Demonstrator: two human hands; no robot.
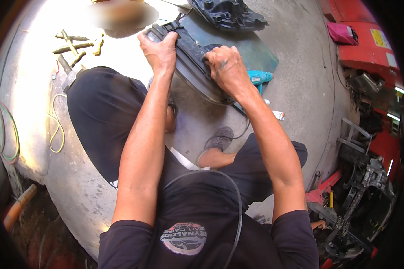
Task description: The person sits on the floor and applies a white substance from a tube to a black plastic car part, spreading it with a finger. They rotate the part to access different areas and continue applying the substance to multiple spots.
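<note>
My left hand (158, 51) grips the upper end of a long, dark headlamp part (191, 76) with a curved grey face, its thumb over the edge. My right hand (225, 67) is curled closed on the black inner side of that part, further down; its fingertips are partly hidden. Beside my right hand a teal heat gun (258, 77) lies on a dark glass-like panel (260, 54). A second black housing (224, 13) rests at the panel's far end, above my hands.
Several pliers and hammers (69, 45) lie at upper left; coiled hoses (4, 130) at far left. My bent legs frame the work. A blurred person (119, 31) is at the top. A red vehicle (363, 40) and metal parts line the right, where another person's hand (318, 224) shows.
</note>
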